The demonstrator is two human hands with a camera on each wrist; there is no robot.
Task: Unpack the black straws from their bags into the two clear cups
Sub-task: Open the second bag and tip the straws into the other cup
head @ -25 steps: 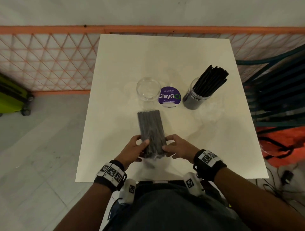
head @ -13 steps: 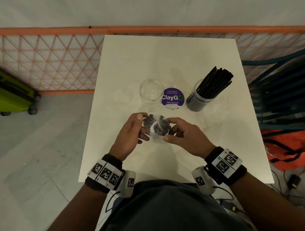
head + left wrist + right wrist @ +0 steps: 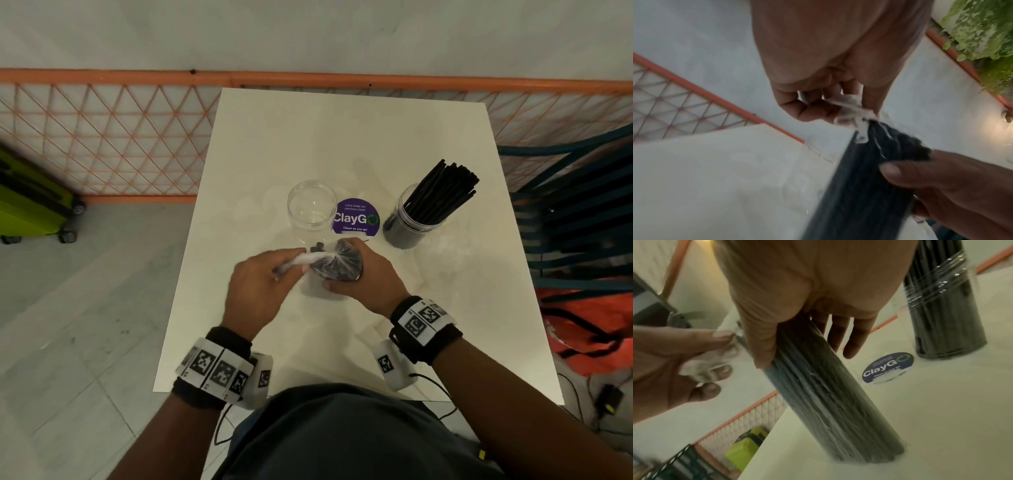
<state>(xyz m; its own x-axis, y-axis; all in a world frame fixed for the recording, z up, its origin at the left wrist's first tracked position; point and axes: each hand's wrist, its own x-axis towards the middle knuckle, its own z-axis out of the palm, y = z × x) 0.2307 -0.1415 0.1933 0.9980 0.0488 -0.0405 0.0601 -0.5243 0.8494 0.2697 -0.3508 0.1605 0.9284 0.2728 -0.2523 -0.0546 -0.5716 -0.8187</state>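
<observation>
Black straws [image 3: 830, 386] in twisted clear bag [image 3: 320, 257]

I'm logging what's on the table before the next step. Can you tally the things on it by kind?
Clear cups: 2, one empty, one full of black straws
Bagged straw bundles: 1
Round purple stickers: 1
Total: 4

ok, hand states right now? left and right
Left hand: pinching the twisted plastic end of the straw bag.
Right hand: gripping the straw bag, stood upright on the table.
</observation>
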